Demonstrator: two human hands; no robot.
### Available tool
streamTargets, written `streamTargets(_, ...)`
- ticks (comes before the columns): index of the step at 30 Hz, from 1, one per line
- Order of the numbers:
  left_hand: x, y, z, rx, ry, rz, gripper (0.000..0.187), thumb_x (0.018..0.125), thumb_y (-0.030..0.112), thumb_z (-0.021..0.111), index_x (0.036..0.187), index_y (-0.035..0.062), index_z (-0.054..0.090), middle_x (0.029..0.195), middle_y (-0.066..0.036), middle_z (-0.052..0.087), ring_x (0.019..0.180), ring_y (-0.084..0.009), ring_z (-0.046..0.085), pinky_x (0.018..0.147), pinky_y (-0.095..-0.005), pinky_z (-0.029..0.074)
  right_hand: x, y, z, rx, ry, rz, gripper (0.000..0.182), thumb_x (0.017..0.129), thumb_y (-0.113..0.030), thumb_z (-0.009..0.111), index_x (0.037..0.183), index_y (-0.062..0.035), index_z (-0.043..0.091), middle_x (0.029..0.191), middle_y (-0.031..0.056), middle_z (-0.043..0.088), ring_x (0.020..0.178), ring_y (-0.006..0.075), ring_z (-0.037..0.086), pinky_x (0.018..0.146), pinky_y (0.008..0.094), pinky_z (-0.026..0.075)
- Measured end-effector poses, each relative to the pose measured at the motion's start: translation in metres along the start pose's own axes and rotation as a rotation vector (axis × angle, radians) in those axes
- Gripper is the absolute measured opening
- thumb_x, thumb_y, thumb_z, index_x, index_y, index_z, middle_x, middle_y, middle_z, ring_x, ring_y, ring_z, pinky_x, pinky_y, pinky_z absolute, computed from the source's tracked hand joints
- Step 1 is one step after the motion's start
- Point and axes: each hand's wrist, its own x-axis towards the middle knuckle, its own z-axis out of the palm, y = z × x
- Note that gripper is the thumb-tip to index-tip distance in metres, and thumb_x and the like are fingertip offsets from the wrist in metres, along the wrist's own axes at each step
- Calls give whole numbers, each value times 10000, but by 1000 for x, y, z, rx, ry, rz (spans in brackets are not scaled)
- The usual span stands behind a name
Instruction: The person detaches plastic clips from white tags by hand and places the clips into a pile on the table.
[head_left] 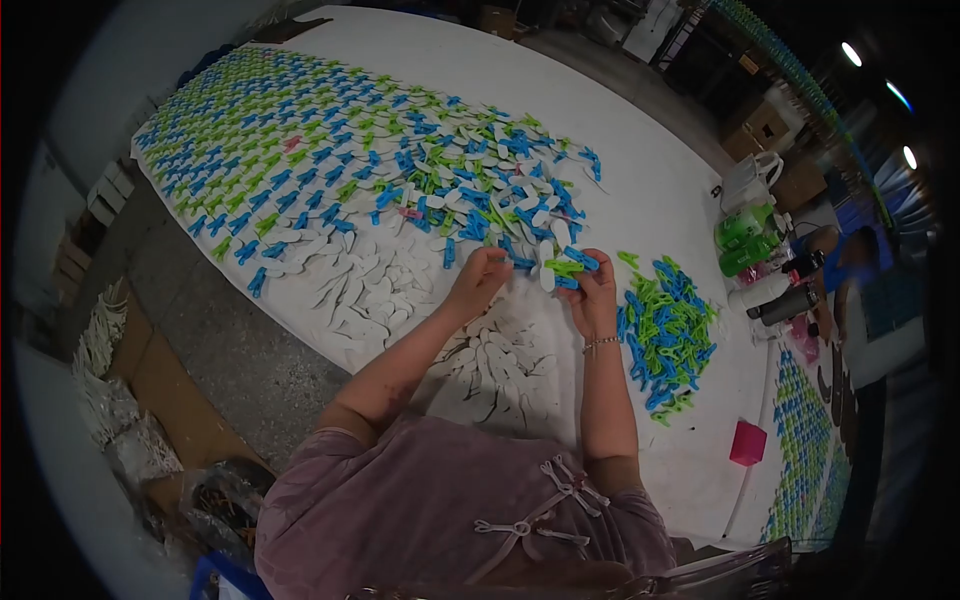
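Note:
My right hand [593, 287] is closed around a small bunch of blue and green plastic clothespins [567, 267], with white flat pieces showing among them. To its left, my left hand [482, 280] has its fingers drawn together in a pinch. A blue clothespin lies right at those fingertips; whether they grip it is too small to tell. Beyond both hands spreads a heap of blue and green clothespins clipped to white pieces [480, 185]. Loose white rounded pieces [490, 365] fan out below my left hand. Right of my right hand is a pile of loose clothespins [668, 335].
Neat rows of clipped pieces [270, 150] cover the far left of the white table [560, 85]. A pink box [747, 443] stands near the right side. Green bottles [745, 240], dark bottles [790, 303] and a white bag [752, 180] are along the right edge.

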Motion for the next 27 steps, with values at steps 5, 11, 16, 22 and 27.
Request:
streamTargets(5, -2, 49, 25, -169, -41, -406, 293, 951, 319, 468, 1134, 90, 482, 885, 15, 534, 777, -51, 493, 691, -217, 415, -21, 19, 6, 155, -199, 169, 346, 837, 71, 484, 1145, -84, 463, 1040, 84, 593, 846, 188, 640, 586, 288, 579)
streamTargets(11, -2, 32, 36, 30, 52, -269, 267, 935, 322, 485, 1012, 73, 547, 833, -52, 570, 735, -118, 544, 623, -300, 435, -32, 31, 18, 233, -200, 255, 368, 909, -169, 467, 1273, -128, 434, 1049, 32, 572, 813, 122, 581, 596, 223, 490)
streamTargets(16, -9, 15, 45, 375, 185, 161, 206, 929, 244, 494, 949, 43, 538, 783, -123, 530, 685, -250, 543, 602, -345, 426, -39, 32, 44, 101, -15, 128, 383, 912, -339, 496, 1218, -112, 464, 957, 14, 531, 762, 79, 475, 600, 230, 401)
streamTargets(22, -20, 13, 54, 498, 192, 167, 187, 925, 174, 492, 831, 13, 482, 747, -130, 464, 638, -305, 480, 581, -364, 397, -25, 54, 26, -279, 258, 63, 331, 929, -355, 466, 887, -42, 568, 802, 2, 536, 684, 85, 454, 619, 243, 381)
streamTargets(27, -19, 18, 58, 339, 255, 218, 208, 931, 160, 481, 793, 9, 447, 737, -128, 454, 662, -261, 478, 611, -344, 391, -23, 57, 30, -299, 381, -154, 328, 936, -277, 453, 747, -37, 574, 686, -9, 496, 632, 71, 415, 577, 244, 355)
